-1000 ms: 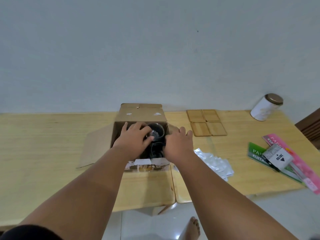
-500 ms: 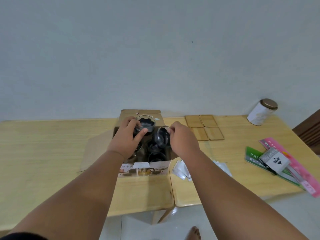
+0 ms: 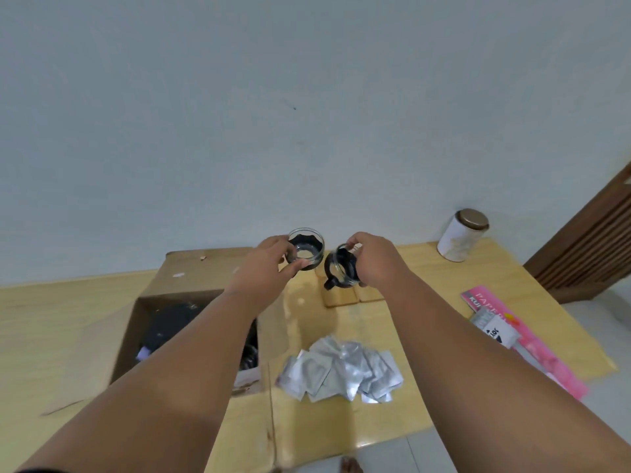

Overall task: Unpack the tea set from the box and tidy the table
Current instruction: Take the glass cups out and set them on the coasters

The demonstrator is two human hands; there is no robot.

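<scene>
My left hand [image 3: 263, 268] grips a clear glass cup with a black base [image 3: 305, 249], held in the air past the box. My right hand [image 3: 374, 257] grips a second glass cup with a black handle [image 3: 338, 269], tilted, just above the wooden coasters [image 3: 341, 297]. The open cardboard box [image 3: 191, 278] stands on the wooden table [image 3: 58, 336] at the left, below my left forearm. Dark items still show inside the box, partly hidden by my arm.
A pile of silver foil packets [image 3: 341, 372] lies right of the box. A white canister with a brown lid [image 3: 461, 238] stands at the back right. Pink and grey booklets [image 3: 512, 332] lie near the right edge. A wooden slatted panel [image 3: 594, 247] stands beyond.
Both hands lifted a glass cup each out of the box and carried them up and to the right, over the coasters. The view shifted right.
</scene>
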